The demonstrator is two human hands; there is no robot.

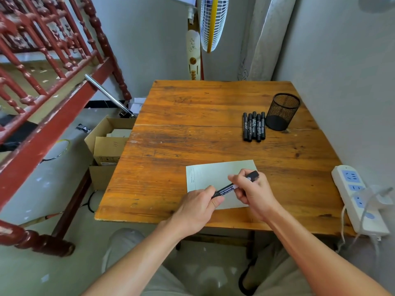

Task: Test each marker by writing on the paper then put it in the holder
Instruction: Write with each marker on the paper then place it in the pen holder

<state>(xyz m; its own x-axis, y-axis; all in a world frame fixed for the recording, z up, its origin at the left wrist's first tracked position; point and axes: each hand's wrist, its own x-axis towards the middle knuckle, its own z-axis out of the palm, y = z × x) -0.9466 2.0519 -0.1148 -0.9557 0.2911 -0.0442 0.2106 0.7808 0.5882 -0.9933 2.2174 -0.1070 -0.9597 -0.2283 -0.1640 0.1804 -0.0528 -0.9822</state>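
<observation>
The wooden table (192, 103) carries everything. The paper (209, 174) lies at its near edge, at 6 o'clock, directly under both hands. The left hand (196, 208) pinches one end of a black marker (226, 189); the right hand (254, 195) is curled round the other half, with a short black tip poking out past it. The marker's long axis runs from 8 o'clock to 2 o'clock, level above the sheet. It is probably about to be uncapped, though which end bears the cap I cannot tell. The mesh holder (282, 112) stands at 1 o'clock from the hands, nearer the right one, and five more markers (254, 127) lie just beside it.
</observation>
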